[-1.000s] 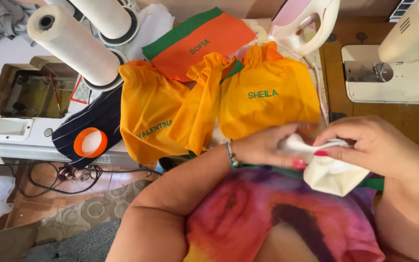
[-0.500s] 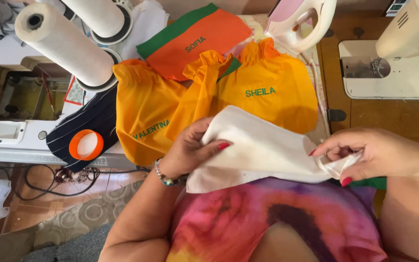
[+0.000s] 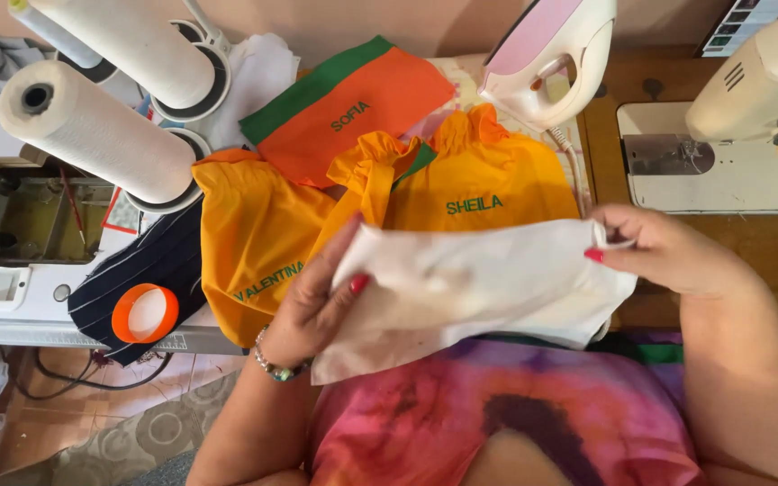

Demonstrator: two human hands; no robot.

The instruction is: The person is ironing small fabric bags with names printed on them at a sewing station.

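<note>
Both hands, left hand point(image 3: 312, 306) and right hand point(image 3: 668, 252), pinch the white cloth point(image 3: 479, 288) stretched out just below the yellow bags point(image 3: 461, 193).

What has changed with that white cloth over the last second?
The white cloth, bunched between both hands before, has been pulled open wide: the left hand moved left, the right hand kept its edge. The yellow bags, iron and thread cones stayed put.

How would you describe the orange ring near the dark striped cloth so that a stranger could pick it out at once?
Start at the two big white thread cones at the upper left. Just below them lies a dark pinstriped cloth, and the orange ring rests on its lower end. It is the only round, hollow thing there, bright orange with a white centre, unlike the soft yellow bags beside it.
</note>
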